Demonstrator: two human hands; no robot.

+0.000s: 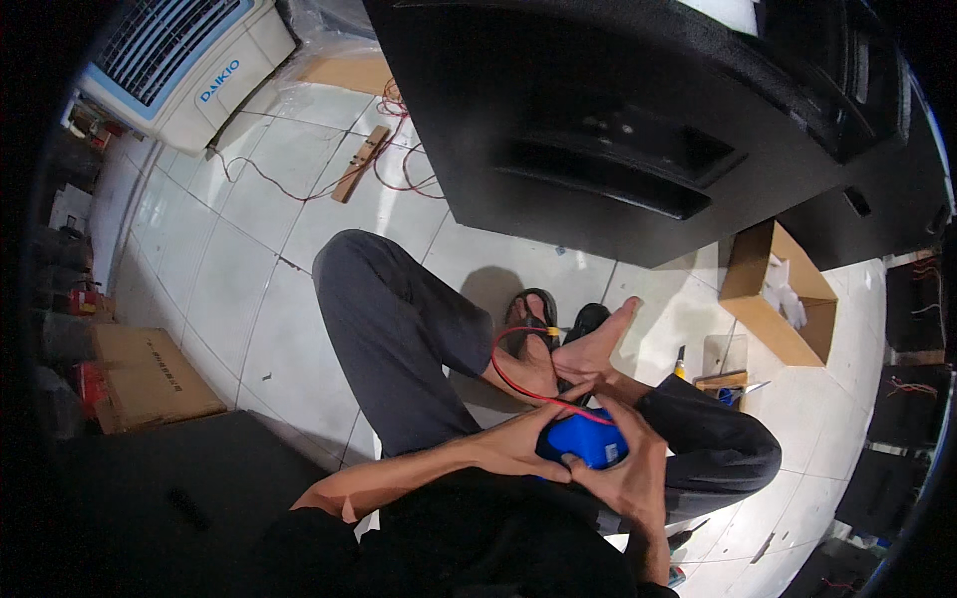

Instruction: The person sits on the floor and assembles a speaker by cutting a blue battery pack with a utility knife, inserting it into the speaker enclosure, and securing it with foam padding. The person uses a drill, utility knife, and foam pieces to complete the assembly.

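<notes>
In the head view, here it is: a blue pack (590, 439) sits squarely between the two hands, held up off the tiled floor (229, 289), in front of the body and between the bent legs (399, 349). The left hand (523, 439) covers its left side, the right hand (633, 463) wraps its right, and both sets of fingers are closed on it, thumbs at the near side, the others reaching round the far side. Neither hand is nearer, since both touch it! Its long axis I can't call for certain, with palms covering the ends. And look at the lead: a red-and-black cable (495, 351) runs from the pack's upper right, crosses by the left fingers, bows out leftward and curls back to a yellow connector (553, 331), which sits beyond the fingers, away from the body, clear of both hands. Over toward the floor's right edge, an open carton (819, 334) holds white wrapping (783, 294), with a yellow-handled tool (680, 361) nearer the right knee. Toward the floor's far left corner stands an air cooler (209, 85), and a wooden bar (360, 164) lies between it and the big black cabinet (538, 110).
</notes>
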